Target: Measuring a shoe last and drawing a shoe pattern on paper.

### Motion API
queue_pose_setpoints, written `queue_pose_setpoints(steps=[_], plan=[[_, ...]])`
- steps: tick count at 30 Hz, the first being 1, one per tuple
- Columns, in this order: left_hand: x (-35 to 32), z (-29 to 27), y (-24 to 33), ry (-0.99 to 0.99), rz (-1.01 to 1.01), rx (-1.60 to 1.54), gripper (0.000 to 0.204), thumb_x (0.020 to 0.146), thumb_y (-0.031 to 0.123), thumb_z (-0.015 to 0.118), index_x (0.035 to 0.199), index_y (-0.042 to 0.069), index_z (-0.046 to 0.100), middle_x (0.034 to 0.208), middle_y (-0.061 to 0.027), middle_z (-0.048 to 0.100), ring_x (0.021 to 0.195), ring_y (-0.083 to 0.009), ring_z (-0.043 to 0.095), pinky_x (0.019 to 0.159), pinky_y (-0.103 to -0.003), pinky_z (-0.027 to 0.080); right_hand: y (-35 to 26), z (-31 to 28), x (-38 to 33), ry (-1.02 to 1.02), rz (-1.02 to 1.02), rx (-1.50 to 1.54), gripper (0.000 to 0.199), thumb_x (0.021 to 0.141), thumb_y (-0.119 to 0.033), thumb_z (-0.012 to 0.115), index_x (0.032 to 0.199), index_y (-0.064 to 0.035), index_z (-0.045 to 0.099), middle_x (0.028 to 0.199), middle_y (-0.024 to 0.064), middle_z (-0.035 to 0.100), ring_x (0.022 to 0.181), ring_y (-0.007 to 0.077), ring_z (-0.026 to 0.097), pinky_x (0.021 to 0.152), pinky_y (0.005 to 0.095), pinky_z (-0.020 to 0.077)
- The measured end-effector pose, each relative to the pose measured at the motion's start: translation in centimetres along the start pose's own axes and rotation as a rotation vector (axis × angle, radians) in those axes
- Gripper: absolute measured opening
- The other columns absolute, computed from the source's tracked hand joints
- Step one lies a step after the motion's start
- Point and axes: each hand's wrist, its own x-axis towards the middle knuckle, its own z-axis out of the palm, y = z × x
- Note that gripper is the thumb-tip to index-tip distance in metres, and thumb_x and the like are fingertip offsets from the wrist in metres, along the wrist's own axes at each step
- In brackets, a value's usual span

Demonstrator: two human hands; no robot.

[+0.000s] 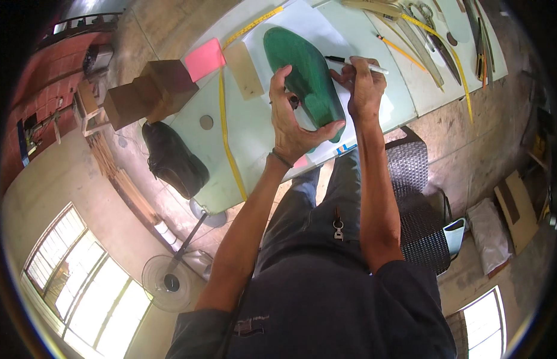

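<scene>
A green shoe last (299,55) lies on a white sheet of paper (326,33) on the table, its broad toe end pointing away from me. My left hand (287,128) grips the last near its heel end, with the thumb on the near side and the fingers along its left edge. In my right hand (365,90) is a white pen (377,69) with a black end, which points left toward the last's right edge. Whether that end touches the paper I cannot tell.
A yellow tape measure (224,119) runs down the table's left part, near a pink pad (205,60) and a beige card (244,70). Brown boxes (150,93) and a black shoe (174,158) sit at the left. Rulers, a pencil (404,54) and scissors lie at the right.
</scene>
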Motion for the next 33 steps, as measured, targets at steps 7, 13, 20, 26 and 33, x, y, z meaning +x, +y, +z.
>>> queue_pose_setpoints(steps=[7, 13, 20, 26, 33], plan=[[-0.2, 0.2, -0.1, 0.008, 0.014, 0.041, 0.121, 0.052, 0.036, 0.095, 0.148, 0.003, 0.029, 0.143, -0.0137, 0.038, 0.12, -0.0293, 0.051, 0.075, -0.036, 0.051, 0.2, -0.1, -0.1, 0.012, -0.015, 0.015, 0.026, 0.09, -0.019, 0.069, 0.094, 0.005, 0.06, 0.075, 0.0131, 0.061, 0.059, 0.0194, 0.061, 0.067, 0.0385, 0.0634], [-0.3, 0.2, -0.4, 0.003, -0.025, 0.014, 0.121, 0.053, 0.04, 0.094, 0.147, 0.003, 0.029, 0.145, -0.0151, 0.038, 0.123, -0.0316, 0.048, 0.074, -0.036, 0.051, -0.1, 0.4, -0.3, 0.036, 0.012, 0.011, 0.025, 0.09, -0.019, 0.07, 0.093, 0.0049, 0.061, 0.075, 0.0122, 0.063, 0.06, 0.0193, 0.062, 0.065, 0.0364, 0.0623], [-0.5, 0.6, -0.8, 0.017, 0.039, -0.004, 0.112, 0.056, 0.041, 0.094, 0.141, 0.007, 0.03, 0.15, -0.0212, 0.034, 0.13, -0.0398, 0.044, 0.077, -0.038, 0.052, 0.1, 0.0, -0.2, -0.005, -0.012, 0.021, 0.028, 0.089, -0.021, 0.071, 0.093, 0.0047, 0.062, 0.075, 0.0119, 0.063, 0.06, 0.0193, 0.062, 0.065, 0.0358, 0.0614], [-0.4, 0.5, -0.9, 0.017, 0.053, 0.02, 0.101, 0.056, 0.041, 0.094, 0.129, 0.007, 0.033, 0.149, -0.0229, 0.034, 0.13, -0.0436, 0.043, 0.082, -0.042, 0.052, 0.0, 0.0, -0.3, -0.002, -0.02, -0.007, 0.029, 0.089, -0.022, 0.071, 0.093, 0.0048, 0.062, 0.075, 0.0118, 0.063, 0.059, 0.0191, 0.062, 0.064, 0.0355, 0.0609], [-0.5, 0.6, -1.0, 0.004, 0.024, -0.009, 0.098, 0.056, 0.042, 0.094, 0.125, 0.007, 0.034, 0.149, -0.0235, 0.033, 0.131, -0.0438, 0.042, 0.084, -0.042, 0.051, 0.2, -0.1, -0.1, -0.003, -0.018, 0.001, 0.026, 0.09, -0.02, 0.07, 0.095, 0.0047, 0.063, 0.074, 0.0115, 0.064, 0.058, 0.0178, 0.062, 0.064, 0.0352, 0.0615]])
